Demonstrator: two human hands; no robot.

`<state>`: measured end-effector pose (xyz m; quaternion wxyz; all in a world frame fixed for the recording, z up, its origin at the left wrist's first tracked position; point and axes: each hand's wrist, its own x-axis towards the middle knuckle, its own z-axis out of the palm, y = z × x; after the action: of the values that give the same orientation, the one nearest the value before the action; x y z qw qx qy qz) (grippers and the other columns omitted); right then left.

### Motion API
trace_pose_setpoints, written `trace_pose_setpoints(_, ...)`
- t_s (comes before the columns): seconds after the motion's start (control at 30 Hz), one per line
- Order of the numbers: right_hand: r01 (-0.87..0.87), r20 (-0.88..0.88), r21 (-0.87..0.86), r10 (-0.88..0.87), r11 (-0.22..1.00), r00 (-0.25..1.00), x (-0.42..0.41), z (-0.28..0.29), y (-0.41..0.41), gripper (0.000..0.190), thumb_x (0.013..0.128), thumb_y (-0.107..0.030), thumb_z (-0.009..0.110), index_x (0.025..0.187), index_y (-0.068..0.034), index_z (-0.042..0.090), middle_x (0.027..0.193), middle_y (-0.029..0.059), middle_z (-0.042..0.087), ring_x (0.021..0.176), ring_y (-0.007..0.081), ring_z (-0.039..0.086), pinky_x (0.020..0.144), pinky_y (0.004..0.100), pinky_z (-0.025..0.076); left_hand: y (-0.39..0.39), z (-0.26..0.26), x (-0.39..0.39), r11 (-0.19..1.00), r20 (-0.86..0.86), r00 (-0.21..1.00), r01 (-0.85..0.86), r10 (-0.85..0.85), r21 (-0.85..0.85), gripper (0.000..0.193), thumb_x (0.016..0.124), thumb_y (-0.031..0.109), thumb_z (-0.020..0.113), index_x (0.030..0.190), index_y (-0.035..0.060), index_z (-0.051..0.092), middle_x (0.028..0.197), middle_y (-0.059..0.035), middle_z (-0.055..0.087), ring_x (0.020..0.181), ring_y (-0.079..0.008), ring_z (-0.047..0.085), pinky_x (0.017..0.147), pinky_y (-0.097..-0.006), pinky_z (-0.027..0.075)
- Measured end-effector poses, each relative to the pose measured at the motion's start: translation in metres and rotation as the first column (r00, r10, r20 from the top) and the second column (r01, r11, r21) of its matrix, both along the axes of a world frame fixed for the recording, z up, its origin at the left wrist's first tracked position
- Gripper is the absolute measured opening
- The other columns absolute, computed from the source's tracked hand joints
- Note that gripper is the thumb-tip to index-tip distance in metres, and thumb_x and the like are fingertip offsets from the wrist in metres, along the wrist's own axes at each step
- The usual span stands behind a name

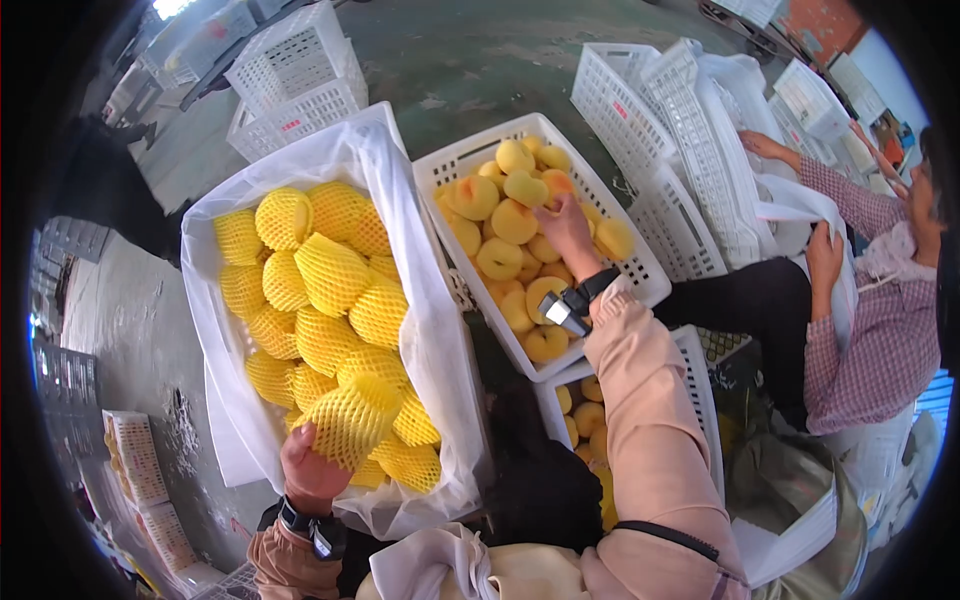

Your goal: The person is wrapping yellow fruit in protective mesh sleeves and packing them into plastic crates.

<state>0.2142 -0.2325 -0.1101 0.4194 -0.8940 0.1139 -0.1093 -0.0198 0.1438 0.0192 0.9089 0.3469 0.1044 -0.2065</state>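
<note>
My left hand point(311, 465) grips a yellow foam net sleeve point(352, 420) above the near end of a lined white crate point(469, 390). I cannot tell whether a fruit is inside that sleeve. Below it, the crate is full of yellow net sleeves point(330, 341), many bulging. On the right, my right hand point(566, 229) reaches into a white plastic crate point(536, 367) heaped with yellow-orange peaches point(514, 221). Its bent fingertips touch the fruit beside a pale, flattish peach point(525, 188); whether they grasp one is hidden.
Under the peach crate's near end sits another crate point(709, 420) with peaches. To the right, a seated person point(874, 300) handles white liner material beside nested white crates point(675, 135). Stacked crates point(300, 82) stand behind the lined crate. A dark-clothed leg point(120, 187) is at far left.
</note>
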Motion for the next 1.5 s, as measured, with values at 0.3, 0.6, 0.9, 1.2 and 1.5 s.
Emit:
trace_pose_setpoints(0.3, 0.062, -0.024, -0.109, -0.065, 0.992, 0.998, 0.041, 0.010, 0.028, 0.072, 0.061, -0.034, 0.075, 0.118, -0.004, 0.044, 0.111, 0.0195, 0.054, 0.104, 0.0355, 0.051, 0.089, 0.0390, 0.041, 0.039, -0.029, -0.018, 0.983, -0.144, 0.976, -0.151, 0.166, 0.107, 0.052, 0.080, 0.032, 0.053, 0.119, -0.0009, 0.047, 0.113, -0.0142, 0.056, 0.101, -0.0301, 0.054, 0.087, -0.0444, 0.044)
trace_pose_setpoints(0.6, -0.431, 0.346, 0.621, 0.265, 0.655, 0.900, -0.126, 0.136, 0.111, 0.057, 0.077, -0.020, 0.067, 0.124, -0.004, 0.038, 0.123, 0.0137, 0.044, 0.113, 0.0306, 0.046, 0.096, 0.0368, 0.039, 0.028, -0.005, -0.017, 0.983, -0.059, 0.998, -0.048, 0.039, -0.174, 0.049, 0.083, 0.027, 0.052, 0.121, -0.0032, 0.047, 0.118, -0.0127, 0.055, 0.108, -0.0251, 0.052, 0.095, -0.0359, 0.038)
trace_pose_setpoints(0.9, -0.552, 0.212, 0.761, 0.674, 0.340, 0.707, -0.241, 0.183, 0.215, 0.059, 0.086, -0.036, 0.055, 0.129, -0.001, 0.033, 0.127, 0.0178, 0.043, 0.114, 0.0309, 0.048, 0.095, 0.0374, 0.041, 0.032, 0.014, -0.040, 0.925, -0.014, 0.998, -0.063, 0.062, -0.376, 0.051, 0.085, 0.033, 0.054, 0.124, 0.0018, 0.044, 0.120, -0.0100, 0.054, 0.108, -0.0232, 0.052, 0.096, -0.0351, 0.038)
trace_pose_setpoints(1.2, -0.625, 0.344, -0.564, 0.841, 0.540, 0.417, -0.283, 0.203, 0.283, 0.061, 0.068, -0.025, 0.075, 0.118, -0.010, 0.043, 0.123, 0.0180, 0.043, 0.106, 0.0343, 0.047, 0.091, 0.0428, 0.035, 0.067, 0.017, -0.077, 0.913, 0.288, 0.957, 0.078, 0.045, -0.399, 0.059, 0.079, 0.028, 0.066, 0.125, 0.0023, 0.040, 0.118, -0.0107, 0.051, 0.108, -0.0229, 0.052, 0.096, -0.0364, 0.039)
trace_pose_setpoints(1.5, -0.200, 0.259, 0.963, 0.815, -0.179, 0.518, -0.330, 0.141, 0.299, 0.042, 0.093, -0.013, 0.046, 0.130, 0.000, 0.034, 0.126, 0.0078, 0.046, 0.113, 0.0143, 0.047, 0.096, 0.0299, 0.039, 0.113, 0.004, -0.124, 0.874, 0.348, 0.912, 0.340, -0.217, -0.347, 0.065, 0.071, 0.025, 0.070, 0.124, -0.0008, 0.041, 0.120, -0.0132, 0.051, 0.109, -0.0250, 0.052, 0.096, -0.0368, 0.040)
